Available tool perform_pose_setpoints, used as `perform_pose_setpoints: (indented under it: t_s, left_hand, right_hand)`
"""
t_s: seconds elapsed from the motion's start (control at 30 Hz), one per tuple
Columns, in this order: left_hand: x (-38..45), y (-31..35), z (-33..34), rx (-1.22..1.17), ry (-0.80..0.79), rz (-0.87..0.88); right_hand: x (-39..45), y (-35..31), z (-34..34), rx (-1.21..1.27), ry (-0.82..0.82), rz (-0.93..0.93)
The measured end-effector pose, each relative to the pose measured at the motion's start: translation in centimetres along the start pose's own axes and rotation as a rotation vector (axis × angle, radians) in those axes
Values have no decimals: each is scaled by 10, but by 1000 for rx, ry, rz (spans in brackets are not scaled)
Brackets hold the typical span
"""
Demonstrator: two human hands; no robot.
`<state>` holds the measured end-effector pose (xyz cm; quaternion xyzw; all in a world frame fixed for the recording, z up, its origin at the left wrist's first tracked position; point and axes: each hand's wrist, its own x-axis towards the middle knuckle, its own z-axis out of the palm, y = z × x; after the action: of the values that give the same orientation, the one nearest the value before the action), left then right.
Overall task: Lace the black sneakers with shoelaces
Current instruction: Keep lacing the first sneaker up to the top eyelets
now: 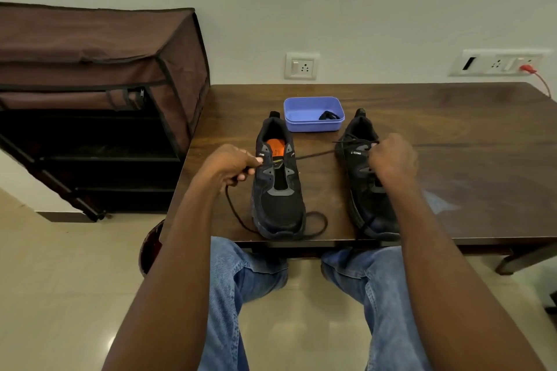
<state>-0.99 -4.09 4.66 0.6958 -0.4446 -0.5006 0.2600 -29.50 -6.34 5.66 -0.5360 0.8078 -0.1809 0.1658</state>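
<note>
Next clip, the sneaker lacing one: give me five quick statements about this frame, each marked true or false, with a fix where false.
1. The left hand grips a black shoelace. True.
2. The left sneaker is fully laced. False: its eyelets are bare, orange insole showing.
3. The blue tray is red. False: it is blue.
4. The right hand is at the right sneaker. True.
5. Both sneakers sit on the floor. False: they sit on the table.
</note>
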Motion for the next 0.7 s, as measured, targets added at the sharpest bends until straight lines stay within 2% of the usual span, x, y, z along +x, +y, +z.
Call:
perform_pose_setpoints:
  t_s: [0.07, 0.1, 0.13, 0.2, 0.23, 0.27, 0.33, 0.37, 0.47, 0.5, 0.57, 0.6, 0.7]
  left_hand:
    - [-2, 2, 8, 47, 26, -8]
    - [-4, 5, 13, -12, -9, 12]
    - [-7, 9, 20, -86, -58, 43]
    - [-13, 15, 31, -183, -138, 108]
    - [-15, 16, 35, -213, -157, 130]
    - [-15, 16, 36, -243, -168, 140]
    - [-14, 13, 30, -294, -174, 126]
    - [-12, 10, 25, -303, -169, 111]
    - [-9, 4, 11, -262, -118, 66]
    - [-7, 2, 9, -231, -91, 52]
    - [-5, 3, 14, -182, -60, 38]
    - [-6, 6, 19, -181, -70, 43]
    - [-12, 19, 41, -235, -162, 97]
  right_hand:
    - [-14, -9, 6, -239, 35, -166]
    - [-24, -19, 8, -205, -31, -301]
    - [-34, -30, 9, -52, -175, -408]
    - [-54, -50, 11, 257, -561, -491]
    - [-57, -53, 14, 326, -654, -509]
    - [-57, -54, 14, 362, -681, -509]
    - [-48, -45, 10, 395, -582, -417]
    - [-40, -38, 9, 362, -461, -330]
    - [-16, -7, -4, 11, 83, -72]
    - [-13, 1, -8, -94, 199, -14]
    - [-13, 4, -6, -190, 226, -48]
    - [-16, -2, -4, -130, 139, -133]
    - [-41, -35, 11, 279, -448, -363]
